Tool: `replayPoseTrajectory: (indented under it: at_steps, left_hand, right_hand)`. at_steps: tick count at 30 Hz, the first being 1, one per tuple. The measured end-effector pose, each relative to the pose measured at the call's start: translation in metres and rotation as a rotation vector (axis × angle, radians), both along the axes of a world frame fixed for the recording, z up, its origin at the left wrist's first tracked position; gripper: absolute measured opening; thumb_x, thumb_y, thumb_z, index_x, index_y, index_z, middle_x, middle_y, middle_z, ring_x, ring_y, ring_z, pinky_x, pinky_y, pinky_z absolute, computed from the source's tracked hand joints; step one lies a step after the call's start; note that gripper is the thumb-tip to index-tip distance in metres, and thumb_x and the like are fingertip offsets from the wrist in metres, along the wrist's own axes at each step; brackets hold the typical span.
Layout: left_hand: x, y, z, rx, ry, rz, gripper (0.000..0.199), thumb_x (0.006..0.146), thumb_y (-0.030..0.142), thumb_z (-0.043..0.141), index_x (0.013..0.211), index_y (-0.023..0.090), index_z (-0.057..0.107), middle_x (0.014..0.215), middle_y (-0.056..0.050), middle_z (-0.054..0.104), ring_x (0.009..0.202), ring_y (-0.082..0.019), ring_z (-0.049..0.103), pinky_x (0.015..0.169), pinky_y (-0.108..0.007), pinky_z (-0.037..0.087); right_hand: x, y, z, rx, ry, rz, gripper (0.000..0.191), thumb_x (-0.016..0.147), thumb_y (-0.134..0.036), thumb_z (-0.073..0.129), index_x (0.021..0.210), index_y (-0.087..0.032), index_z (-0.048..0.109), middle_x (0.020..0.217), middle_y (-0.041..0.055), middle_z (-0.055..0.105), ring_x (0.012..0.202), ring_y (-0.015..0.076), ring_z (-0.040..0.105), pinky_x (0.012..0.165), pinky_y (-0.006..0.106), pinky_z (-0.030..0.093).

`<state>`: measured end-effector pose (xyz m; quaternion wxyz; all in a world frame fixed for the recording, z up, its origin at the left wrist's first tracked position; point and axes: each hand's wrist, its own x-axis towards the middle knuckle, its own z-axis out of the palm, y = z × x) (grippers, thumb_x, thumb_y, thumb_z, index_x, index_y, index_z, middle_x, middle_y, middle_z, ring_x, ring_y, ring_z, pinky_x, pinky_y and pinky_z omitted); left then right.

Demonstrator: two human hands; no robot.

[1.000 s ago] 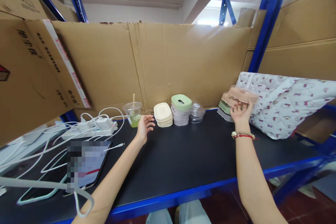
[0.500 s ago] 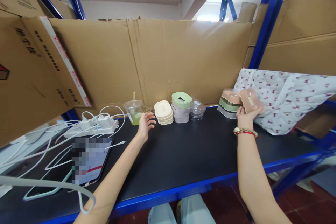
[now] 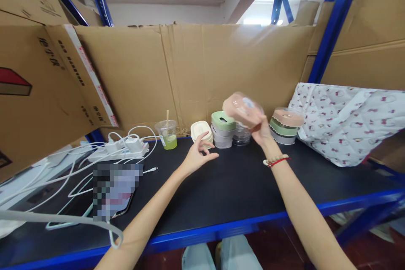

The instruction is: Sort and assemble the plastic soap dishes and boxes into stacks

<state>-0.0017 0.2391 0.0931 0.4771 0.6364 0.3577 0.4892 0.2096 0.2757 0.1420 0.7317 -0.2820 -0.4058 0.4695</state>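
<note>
My right hand (image 3: 262,132) grips a pink plastic piece with a clear part (image 3: 242,110), tilted and raised above the shelf; it is blurred by motion. My left hand (image 3: 200,155) is empty, its fingers apart, in front of a stack of cream lids (image 3: 200,128) that it partly covers. Beside those stands a pile of lilac pieces (image 3: 222,138) topped by a green lid with an oval slot (image 3: 223,121). Clear plastic pieces (image 3: 242,137) sit partly hidden behind the held piece. Farther right is a stack of pink, green and grey wavy-edged pieces (image 3: 285,126).
A cup of green drink with a straw (image 3: 170,140) stands behind my left hand. At left lie a power strip (image 3: 134,150) with white cables and a phone (image 3: 122,194). A patterned white cloth (image 3: 344,124) hangs at right. Cardboard (image 3: 142,80) walls the back of the black shelf (image 3: 230,194).
My right hand has carried the pink piece left and up, away from the right stack. My left hand has moved right, from beside the cup to before the cream lids.
</note>
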Motion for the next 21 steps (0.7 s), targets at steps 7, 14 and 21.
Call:
replayPoseTrajectory:
  at_steps: [7, 14, 21]
  left_hand:
    - [-0.007, -0.002, 0.006, -0.116, -0.266, 0.155, 0.064, 0.036, 0.044, 0.074, 0.084, 0.009, 0.051, 0.075, -0.007, 0.057, 0.055, -0.01, 0.048, 0.039, -0.019, 0.037]
    - [-0.011, -0.006, 0.013, -0.187, -0.453, 0.218, 0.092, 0.026, 0.062, 0.075, 0.098, 0.009, 0.051, 0.081, -0.007, 0.06, 0.057, -0.011, 0.05, 0.039, -0.02, 0.036]
    - [-0.005, -0.004, 0.008, -0.235, -0.473, 0.133, 0.114, 0.012, 0.074, 0.069, 0.103, 0.009, 0.049, 0.084, -0.01, 0.062, 0.062, -0.017, 0.055, 0.039, -0.021, 0.035]
  right_hand:
    - [-0.073, -0.017, -0.034, -0.06, -0.44, 0.488, 0.084, 0.052, -0.052, 0.069, 0.122, -0.026, 0.032, 0.133, 0.009, 0.041, 0.095, 0.0234, 0.058, 0.053, 0.029, 0.052]
    - [-0.071, -0.019, -0.043, 0.387, -0.879, 0.151, 0.073, 0.062, -0.045, 0.069, 0.122, -0.022, 0.037, 0.133, 0.0117, 0.038, 0.111, 0.0238, 0.05, 0.069, 0.03, 0.052]
    - [-0.064, -0.017, -0.047, 0.769, -1.037, -0.287, 0.053, 0.074, -0.052, 0.058, 0.119, -0.025, 0.05, 0.118, 0.0083, 0.051, 0.111, 0.0228, 0.05, 0.079, 0.034, 0.051]
